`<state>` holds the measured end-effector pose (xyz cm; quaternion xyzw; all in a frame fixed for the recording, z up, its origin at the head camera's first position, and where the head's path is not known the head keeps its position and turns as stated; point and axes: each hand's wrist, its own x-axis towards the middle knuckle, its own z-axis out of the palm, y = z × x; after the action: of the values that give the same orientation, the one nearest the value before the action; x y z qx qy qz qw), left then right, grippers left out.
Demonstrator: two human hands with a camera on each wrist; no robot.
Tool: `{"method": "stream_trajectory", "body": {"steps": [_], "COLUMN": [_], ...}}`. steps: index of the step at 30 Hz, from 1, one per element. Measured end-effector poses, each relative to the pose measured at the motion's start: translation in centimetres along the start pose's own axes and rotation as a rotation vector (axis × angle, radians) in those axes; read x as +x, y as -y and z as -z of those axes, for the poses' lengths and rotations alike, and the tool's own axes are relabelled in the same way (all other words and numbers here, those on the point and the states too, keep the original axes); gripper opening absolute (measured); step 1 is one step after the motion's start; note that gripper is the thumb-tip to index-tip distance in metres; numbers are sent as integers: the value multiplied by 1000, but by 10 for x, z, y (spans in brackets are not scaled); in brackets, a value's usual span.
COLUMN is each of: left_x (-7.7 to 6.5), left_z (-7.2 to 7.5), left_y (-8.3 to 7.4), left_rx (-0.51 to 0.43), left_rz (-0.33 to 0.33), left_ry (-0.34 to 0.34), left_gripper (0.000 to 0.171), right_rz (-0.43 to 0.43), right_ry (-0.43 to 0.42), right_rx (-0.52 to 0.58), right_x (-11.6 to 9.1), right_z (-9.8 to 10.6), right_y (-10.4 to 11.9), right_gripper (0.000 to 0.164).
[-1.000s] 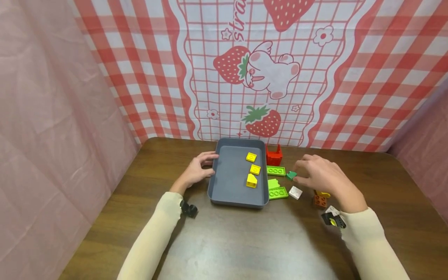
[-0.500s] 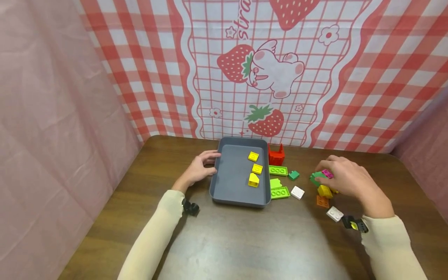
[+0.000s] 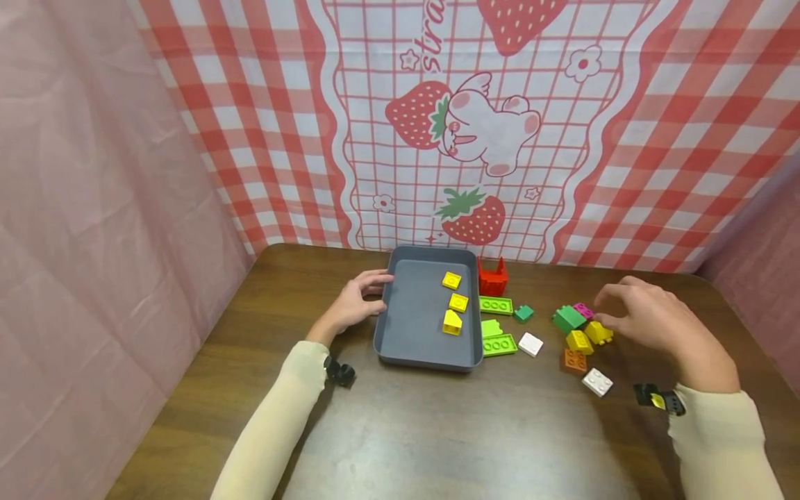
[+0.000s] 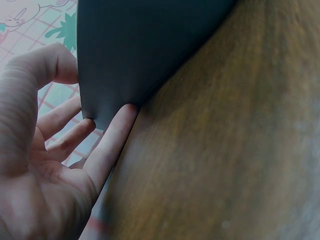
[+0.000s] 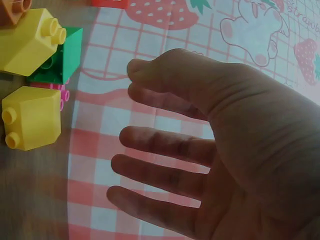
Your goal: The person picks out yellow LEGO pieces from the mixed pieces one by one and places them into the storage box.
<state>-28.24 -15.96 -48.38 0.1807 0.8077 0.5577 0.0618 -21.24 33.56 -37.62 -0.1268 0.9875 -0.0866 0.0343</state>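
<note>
A person's left hand (image 3: 356, 300) rested, fingers extended, against the tray (image 3: 409, 326), apparently to steady it, while the right hand (image 3: 653, 316), its fingers parted and gripping nothing, hovered near a yellow block (image 3: 600, 333) on the table (image 3: 437, 437). Three yellow pieces (image 3: 458, 303) lay in the tray, perhaps grouped by colour. Lettering (image 3: 432, 35) on the backdrop (image 3: 281, 132) read "stra"; no brand was legible.

Gray tray (image 3: 412, 312), shallow, rectangular, flat just below frame center, holding three yellow pieces (image 3: 458, 303); rightmost yellow block (image 3: 598, 332), studs sideways, lower right.

Cream sleeves (image 3: 279, 410), black wrist cameras (image 3: 339, 372)
</note>
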Motion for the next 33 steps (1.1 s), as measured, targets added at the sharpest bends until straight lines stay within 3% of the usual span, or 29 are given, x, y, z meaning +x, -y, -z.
{"method": "stream_trajectory", "body": {"steps": [12,33], "left_x": [-2,0], "left_z": [2,1], "left_y": [-5,0], "left_rx": [-15,-16], "left_rz": [-2,-10], "left_ry": [23,7], "left_gripper": [58,58], "right_rz": [37,36], "right_ry": [31,142], "right_rx": [19,89], "right_x": [7,19], "right_z": [-15,-37], "right_y": [-10,-22], "right_gripper": [26,26]}}
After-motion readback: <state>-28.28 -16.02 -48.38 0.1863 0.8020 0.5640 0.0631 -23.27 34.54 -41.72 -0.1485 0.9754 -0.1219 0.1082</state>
